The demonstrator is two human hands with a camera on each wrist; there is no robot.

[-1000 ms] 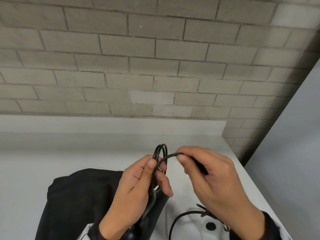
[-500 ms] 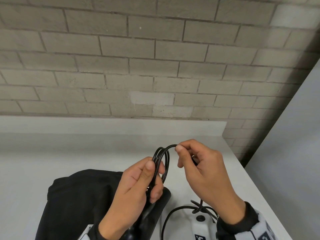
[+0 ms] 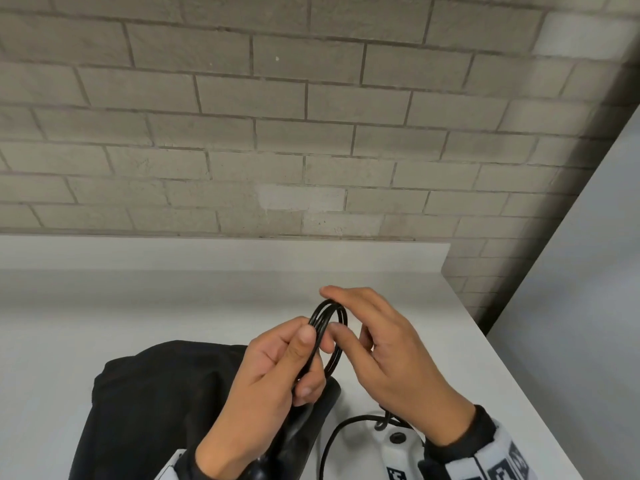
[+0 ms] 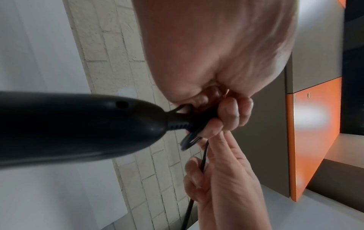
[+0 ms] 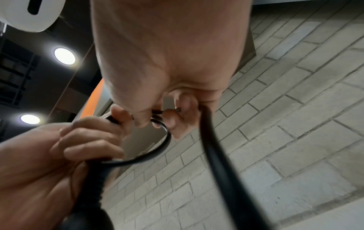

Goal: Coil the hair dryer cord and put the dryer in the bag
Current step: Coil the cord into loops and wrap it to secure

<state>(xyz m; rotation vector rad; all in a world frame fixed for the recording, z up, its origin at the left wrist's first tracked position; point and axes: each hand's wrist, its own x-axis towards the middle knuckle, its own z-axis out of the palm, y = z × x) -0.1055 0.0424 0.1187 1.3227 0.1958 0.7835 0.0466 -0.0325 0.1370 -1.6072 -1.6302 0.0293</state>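
The black hair dryer's handle (image 3: 311, 420) hangs below my left hand (image 3: 277, 368), seen close in the left wrist view (image 4: 78, 127). That hand grips a small coil of the black cord (image 3: 323, 317) between thumb and curled fingers, where the cord leaves the handle. My right hand (image 3: 381, 341) lies against the coil from the right, index finger over its top and thumb under the loops, pinching the cord (image 5: 163, 144). The free cord (image 5: 216, 155) runs down from its palm to the counter (image 3: 332, 441). The black fabric bag (image 3: 156, 410) lies on the counter to the left, under my left wrist.
The white counter (image 3: 104, 306) ends at a low upstand and a grey brick wall (image 3: 311, 133). Its right edge (image 3: 512, 368) drops off beside a grey panel. An orange panel (image 4: 315, 140) shows in the left wrist view.
My right hand has swung left and brought another turn of cord onto the coil in my left hand. The coil now has more loops; the left hand stays put.
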